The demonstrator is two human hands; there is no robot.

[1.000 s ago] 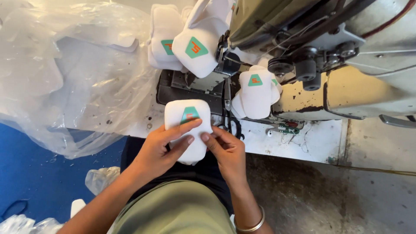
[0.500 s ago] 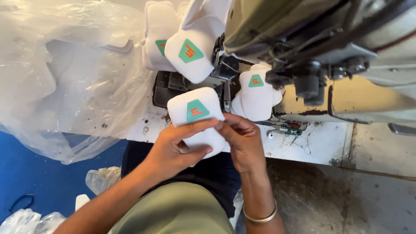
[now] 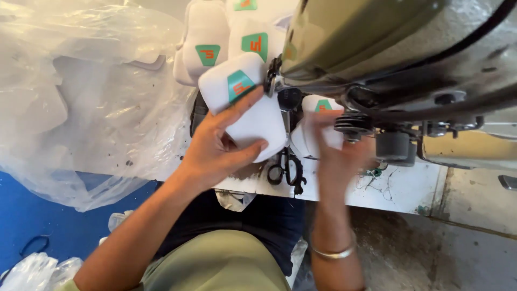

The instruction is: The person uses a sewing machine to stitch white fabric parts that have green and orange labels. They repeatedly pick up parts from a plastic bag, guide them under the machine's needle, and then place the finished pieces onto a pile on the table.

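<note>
Your left hand [image 3: 215, 153] holds a white pad [image 3: 247, 110] bearing a teal label [image 3: 240, 85] with an orange mark. Similar green labels [image 3: 207, 54] sit on pads above, beside a clear plastic bag [image 3: 81, 102].

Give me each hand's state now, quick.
Left hand: closed on the white padded piece.
Right hand: blurred, cannot tell its grip.

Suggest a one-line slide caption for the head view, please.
Left hand holds a white padded piece at the sewing machine; right hand blurred.
</note>
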